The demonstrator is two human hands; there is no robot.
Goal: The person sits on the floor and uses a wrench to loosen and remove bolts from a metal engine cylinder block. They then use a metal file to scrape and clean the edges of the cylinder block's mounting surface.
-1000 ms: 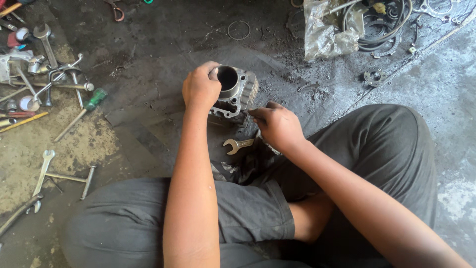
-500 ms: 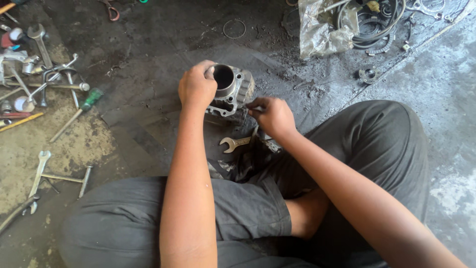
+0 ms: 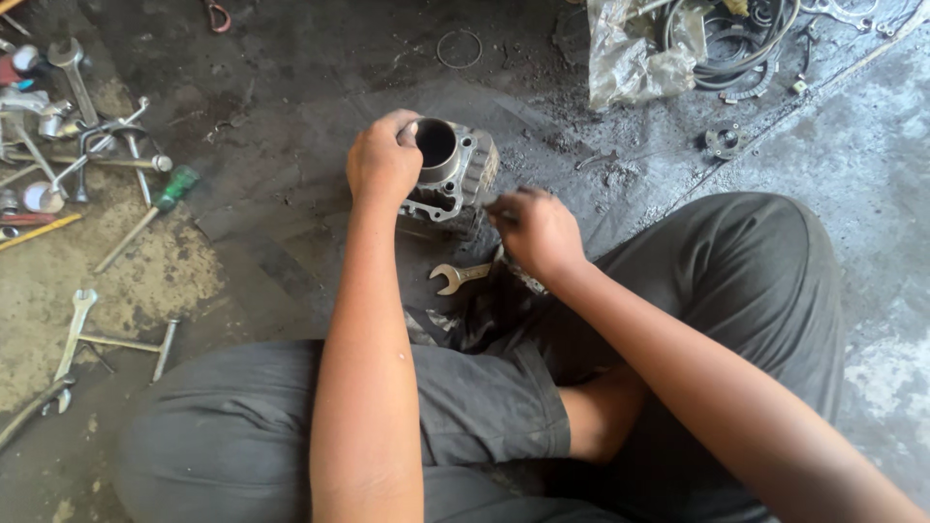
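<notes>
A grey metal engine cylinder (image 3: 453, 172) with a round bore stands on the dirty floor in front of my crossed legs. My left hand (image 3: 383, 160) grips its left side at the rim of the bore. My right hand (image 3: 536, 230) is at the cylinder's lower right side, fingers curled; whether it holds a small tool I cannot tell. An open-ended spanner (image 3: 459, 276) lies on the floor just below the cylinder, between my two hands.
Spanners, a green-handled screwdriver (image 3: 150, 214) and other hand tools lie scattered at the left. A crumpled plastic bag (image 3: 630, 60) and coiled cables (image 3: 738, 39) sit at the top right. A thin wire ring (image 3: 457, 48) lies at the top middle.
My right hand has moved up from the spanner towards the cylinder's lower right side. My left hand keeps its grip on the cylinder.
</notes>
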